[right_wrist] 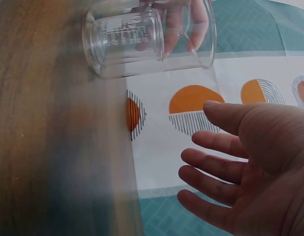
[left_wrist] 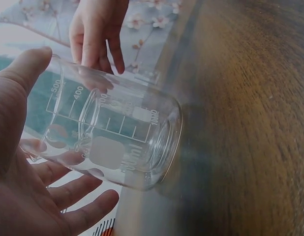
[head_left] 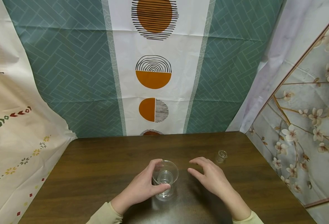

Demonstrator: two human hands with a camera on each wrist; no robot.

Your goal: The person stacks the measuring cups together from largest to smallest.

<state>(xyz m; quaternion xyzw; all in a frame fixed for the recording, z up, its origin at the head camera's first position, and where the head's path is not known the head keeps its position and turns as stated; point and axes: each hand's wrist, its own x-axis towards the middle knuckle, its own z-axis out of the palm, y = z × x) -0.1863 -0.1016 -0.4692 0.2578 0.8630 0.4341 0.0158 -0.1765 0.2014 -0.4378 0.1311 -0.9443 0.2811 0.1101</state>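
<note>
Counter [head_left: 111, 152]: near edge and near corners cut off in head view, both sleeves [head_left: 105, 214] too. Left hand's grip [head_left: 145, 183]: most fingers hidden there; mostly cropped at top in right wrist view. Large beaker [head_left: 166, 165] cropped there as well, some printing unreadable. Inner beaker [head_left: 165, 177]: base indistinct through glass. Tiny beaker [head_left: 221, 156], toward far right corner: too small for detail. Right hand's grip [head_left: 209, 175]: cropped at top in left wrist view.

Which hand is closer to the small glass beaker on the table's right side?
The right hand, just short of the small beaker, not touching it. The left hand is farther left, around the large beaker.
</note>
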